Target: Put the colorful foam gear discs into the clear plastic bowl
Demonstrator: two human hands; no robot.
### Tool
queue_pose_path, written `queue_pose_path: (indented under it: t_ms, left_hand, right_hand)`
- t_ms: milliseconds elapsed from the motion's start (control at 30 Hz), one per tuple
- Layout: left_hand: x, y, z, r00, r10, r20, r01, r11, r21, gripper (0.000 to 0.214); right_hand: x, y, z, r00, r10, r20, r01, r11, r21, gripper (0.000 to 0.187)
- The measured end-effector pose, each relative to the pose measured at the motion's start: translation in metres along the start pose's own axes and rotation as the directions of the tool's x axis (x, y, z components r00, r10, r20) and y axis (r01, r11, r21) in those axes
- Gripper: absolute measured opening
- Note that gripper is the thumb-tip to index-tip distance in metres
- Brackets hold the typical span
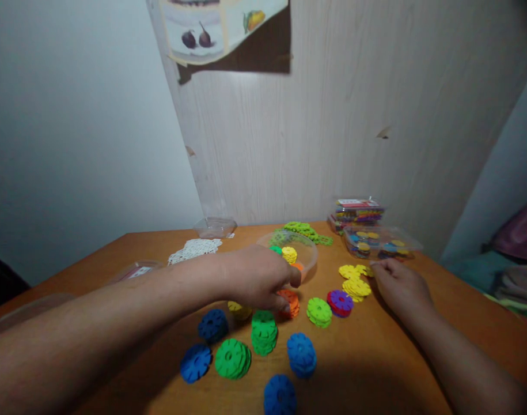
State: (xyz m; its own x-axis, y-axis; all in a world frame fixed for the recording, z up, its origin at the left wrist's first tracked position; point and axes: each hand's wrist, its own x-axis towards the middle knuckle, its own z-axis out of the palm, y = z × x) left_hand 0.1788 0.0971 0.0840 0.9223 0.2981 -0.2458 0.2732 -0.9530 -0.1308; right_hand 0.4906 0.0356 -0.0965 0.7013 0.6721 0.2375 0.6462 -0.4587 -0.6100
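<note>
My left hand (263, 276) reaches over the table with its thumb and index finger apart. The thumb touches the edge of a stack of orange notched discs (291, 303); the fingertips hang just in front of a clear round bowl (311, 253) that has green, yellow and orange discs in it. My right hand (401, 283) rests on the table with fingers curled, the fingertips closed on the edge of a yellow disc (368, 271). Beside it lies a loose pile of yellow discs (356, 288). A purple disc (340, 300) tops a red stack between the hands, next to lime discs (319, 312).
Nearer stand green stacks (264, 331) and blue stacks (302, 354). White pieces (196, 249) lie at the back left, lime pieces (309, 231) behind the bowl. A clear box of discs (379, 242) and a stacked filled box (359, 211) stand back right.
</note>
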Motion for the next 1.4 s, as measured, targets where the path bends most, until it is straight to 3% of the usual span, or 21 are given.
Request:
queue_pose_path:
  t_ms: [367, 700, 900, 1067, 1167, 1267, 1400]
  left_hand:
    - [0.021, 0.003, 0.029, 0.974, -0.13, 0.187, 0.104, 0.984, 0.141, 0.042]
    - [0.03, 0.002, 0.037, 0.971, -0.159, 0.179, 0.141, 0.984, 0.112, 0.036]
    - [0.014, 0.004, 0.024, 0.979, -0.165, 0.123, 0.156, 0.985, 0.077, 0.036]
    - [0.004, -0.014, -0.006, 0.976, -0.199, -0.083, 0.201, 0.98, 0.009, 0.04]
    - [0.013, -0.03, -0.019, 0.971, -0.22, -0.088, 0.217, 0.975, -0.048, 0.046]
    - [0.033, -0.045, -0.018, 0.973, -0.224, -0.054, 0.221, 0.973, -0.069, 0.05]
    - [0.066, -0.059, 0.003, 0.986, -0.164, 0.024, 0.166, 0.983, -0.076, 0.051]
  right_hand:
    - [0.0, 0.001, 0.001, 1.0, -0.008, -0.011, 0.009, 1.0, 0.027, 0.039]
    - [-0.002, 0.001, 0.0, 0.999, -0.028, -0.021, 0.028, 1.0, 0.008, 0.039]
    - [-0.001, 0.001, 0.001, 0.999, -0.026, -0.024, 0.027, 1.0, 0.014, 0.039]
    - [-0.002, 0.0, 0.0, 1.0, -0.005, -0.012, 0.006, 1.0, 0.028, 0.037]
    - [-0.003, 0.0, -0.001, 1.0, -0.015, -0.02, 0.015, 0.999, 0.036, 0.038]
    - [-0.004, -0.001, -0.001, 1.0, -0.02, -0.011, 0.02, 0.999, 0.033, 0.039]
    - [-0.005, -0.003, -0.002, 1.0, -0.019, -0.018, 0.02, 0.999, 0.034, 0.038]
